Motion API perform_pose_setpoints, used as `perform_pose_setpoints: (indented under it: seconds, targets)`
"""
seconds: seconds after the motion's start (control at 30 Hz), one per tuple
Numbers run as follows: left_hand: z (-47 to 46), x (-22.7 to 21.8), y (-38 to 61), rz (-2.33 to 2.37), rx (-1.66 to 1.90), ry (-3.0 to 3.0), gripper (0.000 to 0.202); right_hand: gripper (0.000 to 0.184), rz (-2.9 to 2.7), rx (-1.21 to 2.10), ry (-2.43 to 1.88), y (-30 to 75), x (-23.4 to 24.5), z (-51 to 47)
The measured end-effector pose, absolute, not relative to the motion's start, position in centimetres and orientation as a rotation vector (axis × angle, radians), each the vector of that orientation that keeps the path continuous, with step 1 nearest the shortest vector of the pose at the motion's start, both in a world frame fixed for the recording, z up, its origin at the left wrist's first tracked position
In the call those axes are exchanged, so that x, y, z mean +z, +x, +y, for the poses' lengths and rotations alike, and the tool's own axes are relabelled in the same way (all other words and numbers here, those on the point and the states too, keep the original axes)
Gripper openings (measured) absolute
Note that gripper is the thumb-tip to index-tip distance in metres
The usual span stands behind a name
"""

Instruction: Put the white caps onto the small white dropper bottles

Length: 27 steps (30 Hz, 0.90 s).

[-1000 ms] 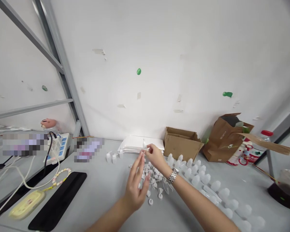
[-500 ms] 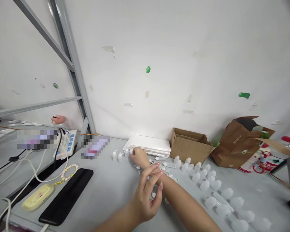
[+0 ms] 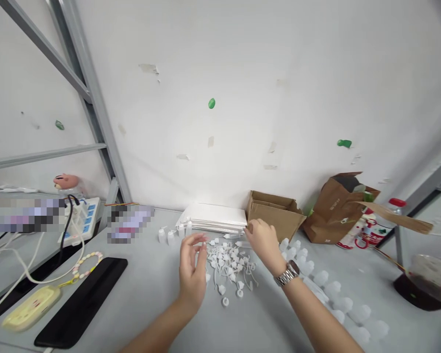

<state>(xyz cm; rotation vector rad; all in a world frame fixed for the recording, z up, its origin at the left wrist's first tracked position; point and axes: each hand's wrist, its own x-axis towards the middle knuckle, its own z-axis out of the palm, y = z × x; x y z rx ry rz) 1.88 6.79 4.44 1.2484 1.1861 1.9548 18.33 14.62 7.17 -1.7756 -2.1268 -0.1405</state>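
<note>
Left hand (image 3: 193, 272): open grip beside white plastic nozzle caps (image 3: 228, 267); right hand (image 3: 264, 245): grip unclear.

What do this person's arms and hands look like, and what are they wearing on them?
Both forearms are bare, with no sleeves, and there are no gloves on the left hand or the right hand. A silver metal-link wristwatch sits on the right wrist. The left hand's fingernails look long and pale.
</note>
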Motion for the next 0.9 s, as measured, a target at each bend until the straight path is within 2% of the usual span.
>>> perform_pose_setpoints:
  seconds: [0.17,0.43,0.5,0.57,0.6,0.7,0.8,0.9]
  targets:
    - [8.2,4.4,1.4,1.269,1.842,1.031,0.016,0.026,-2.066,-0.489,-1.991,21.5,5.9,14.2]
    - [9.5,3.3,0.7,1.329,1.763,0.890,0.015,0.024,-1.995,-0.475,-1.923,20.3,5.5,13.7]
    - [9.5,3.2,1.0,1.328,1.744,0.856,0.013,0.021,-2.000,-0.276,-1.804,18.8,5.8,13.7]
    - [9.4,3.0,1.3,1.302,1.760,0.828,0.009,0.021,-2.009,0.136,-1.668,16.6,5.9,14.4]
    - [9.4,3.0,1.5,1.285,1.785,0.810,0.007,0.021,-2.032,0.236,-1.637,15.3,5.8,14.9]
    - [9.4,2.8,1.6,1.248,1.867,0.745,0.007,0.022,-2.069,0.450,-1.618,11.1,4.9,17.1]
    - [9.6,2.9,1.3,1.227,1.919,0.673,0.010,0.035,-2.071,0.603,-1.662,7.3,3.9,19.1]
    - [9.6,3.1,1.0,1.195,1.953,0.638,0.011,0.034,-2.086,0.719,-1.714,4.7,3.1,20.0]
